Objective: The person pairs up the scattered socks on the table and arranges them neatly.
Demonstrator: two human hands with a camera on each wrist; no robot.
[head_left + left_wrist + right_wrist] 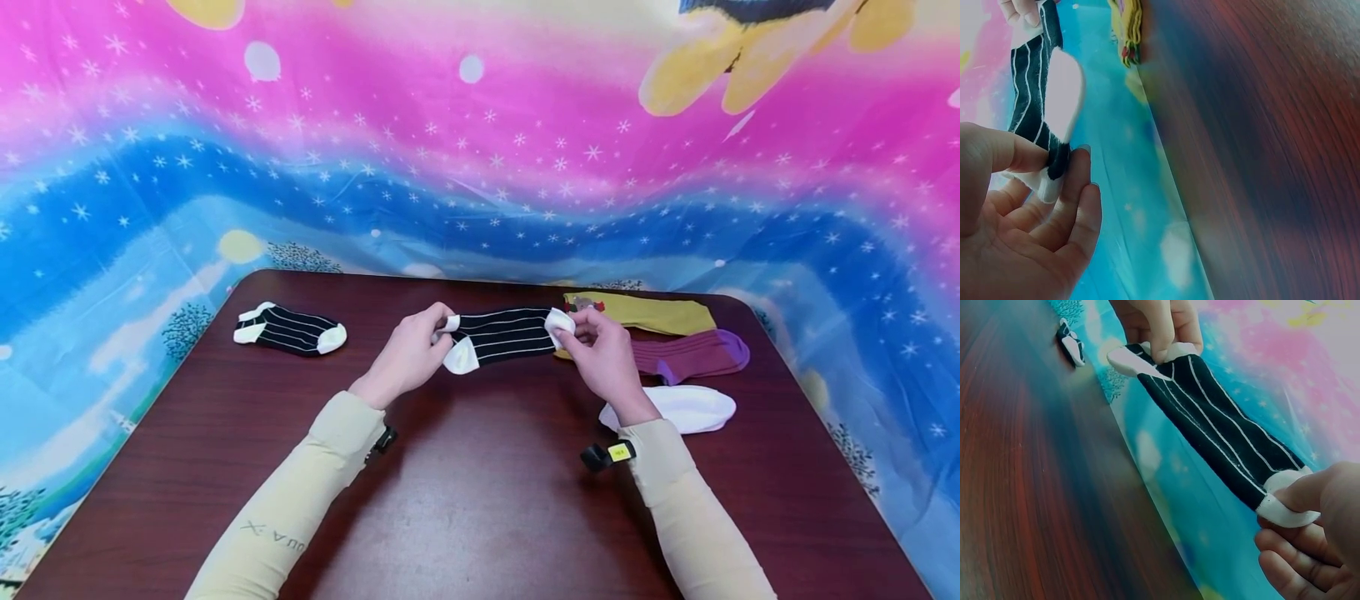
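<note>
A black sock with white stripes (506, 333) is stretched lengthwise between both hands, lifted off the table. My left hand (411, 348) pinches its white-trimmed cuff between thumb and fingers, and the white heel (1065, 94) hangs beside that grip. At the other end, the thumb and fingers of my right hand (603, 354) pinch the white toe (1288, 494). A matching black striped sock (292, 329) with white heel and toe lies flat on the table at the left.
On the right of the dark wooden table (465, 500) lie a mustard sock (660, 314), a purple-red sock (693, 354) and a white sock (697, 408). My right forearm partly covers the white one. Behind the table hangs a colourful printed cloth (420, 167).
</note>
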